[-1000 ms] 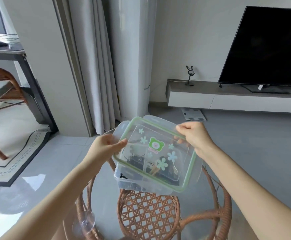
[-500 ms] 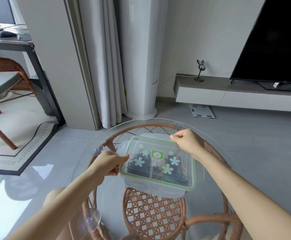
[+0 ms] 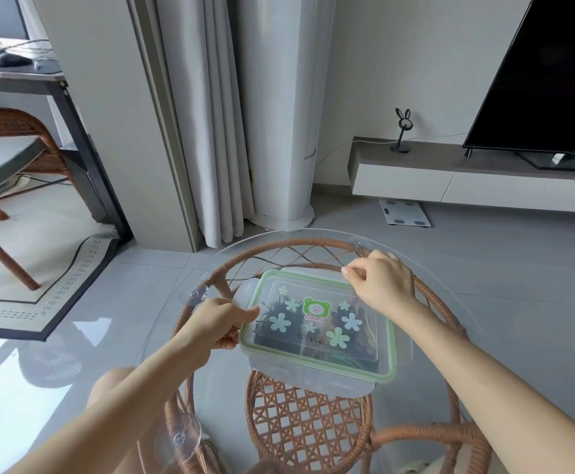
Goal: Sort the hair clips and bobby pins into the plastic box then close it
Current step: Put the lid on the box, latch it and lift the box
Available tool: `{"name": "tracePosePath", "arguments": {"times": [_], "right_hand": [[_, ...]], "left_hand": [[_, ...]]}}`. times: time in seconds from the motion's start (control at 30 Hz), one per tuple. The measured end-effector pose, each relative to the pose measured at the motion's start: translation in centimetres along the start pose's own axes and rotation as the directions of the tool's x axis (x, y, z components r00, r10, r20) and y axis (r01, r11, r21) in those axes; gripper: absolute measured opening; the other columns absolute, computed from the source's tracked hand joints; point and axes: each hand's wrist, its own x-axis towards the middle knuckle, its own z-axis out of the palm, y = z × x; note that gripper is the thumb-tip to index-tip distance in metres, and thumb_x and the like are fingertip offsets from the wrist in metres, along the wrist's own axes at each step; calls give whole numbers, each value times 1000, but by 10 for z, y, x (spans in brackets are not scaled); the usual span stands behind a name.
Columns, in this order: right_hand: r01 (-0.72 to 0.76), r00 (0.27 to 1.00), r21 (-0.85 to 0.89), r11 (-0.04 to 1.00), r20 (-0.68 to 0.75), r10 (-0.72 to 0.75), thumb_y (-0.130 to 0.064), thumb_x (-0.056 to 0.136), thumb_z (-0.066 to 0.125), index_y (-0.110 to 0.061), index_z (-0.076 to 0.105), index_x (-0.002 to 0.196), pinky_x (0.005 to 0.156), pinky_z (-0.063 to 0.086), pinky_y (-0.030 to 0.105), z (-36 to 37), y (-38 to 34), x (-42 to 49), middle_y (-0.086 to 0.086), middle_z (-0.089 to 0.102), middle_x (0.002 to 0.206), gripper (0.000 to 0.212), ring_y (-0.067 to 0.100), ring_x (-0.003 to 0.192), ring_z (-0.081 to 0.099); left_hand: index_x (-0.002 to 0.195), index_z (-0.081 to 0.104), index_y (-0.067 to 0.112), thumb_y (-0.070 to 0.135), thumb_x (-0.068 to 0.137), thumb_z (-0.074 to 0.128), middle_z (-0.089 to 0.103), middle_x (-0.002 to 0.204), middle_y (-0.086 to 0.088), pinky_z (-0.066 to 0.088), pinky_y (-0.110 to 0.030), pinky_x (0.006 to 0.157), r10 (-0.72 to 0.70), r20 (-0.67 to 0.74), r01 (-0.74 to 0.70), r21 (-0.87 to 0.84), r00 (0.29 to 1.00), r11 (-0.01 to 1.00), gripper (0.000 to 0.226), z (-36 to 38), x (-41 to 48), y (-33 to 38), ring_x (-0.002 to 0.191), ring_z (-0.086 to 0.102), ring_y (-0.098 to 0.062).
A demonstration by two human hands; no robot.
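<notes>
A clear plastic box [image 3: 316, 378] rests on the round glass table [image 3: 457, 302]. Its clear lid [image 3: 320, 323], rimmed in green with flower and bear stickers, lies flat on top of it. Dark hair clips and bobby pins [image 3: 275, 314] show dimly through the lid. My left hand [image 3: 222, 321] pinches the lid's left side near a latch flap. My right hand [image 3: 380, 285] grips the lid's far right corner.
The table has a rattan frame [image 3: 299, 422] under the glass, with suction cups [image 3: 178, 437] at the rim. A rattan chair [image 3: 9, 152] and desk stand at far left. Curtains [image 3: 204, 114], a TV [image 3: 546, 77] on a low cabinet [image 3: 450, 179] and a floor scale [image 3: 404, 212] lie beyond.
The lid came down from a tilted position onto the box and now sits flat on it. Both hands stayed on the lid's edges.
</notes>
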Motion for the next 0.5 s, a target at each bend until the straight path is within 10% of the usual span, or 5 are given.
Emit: {"name": "tracePosePath", "arguments": {"times": [0.27, 0.5], "right_hand": [[-262, 965, 308, 915, 76, 250, -44, 93, 36, -17, 57, 108, 71, 47, 32, -16, 26, -57, 6, 67, 103, 37, 22, 84, 58], [-360, 933, 493, 792, 204, 298, -37, 95, 38, -13, 35, 137, 97, 38, 31, -10, 13, -90, 7, 44, 142, 48, 24, 128, 43]], "left_hand": [[73, 59, 11, 19, 83, 66, 56, 54, -1, 48, -31, 63, -22, 5, 22, -23, 1000, 999, 15, -1, -1, -2, 55, 50, -19], [77, 60, 5, 18, 85, 64, 55, 65, -10, 48, -26, 51, -29, 14, 28, 69, 999, 997, 16, 1, -4, 6, 53, 52, -20]]}}
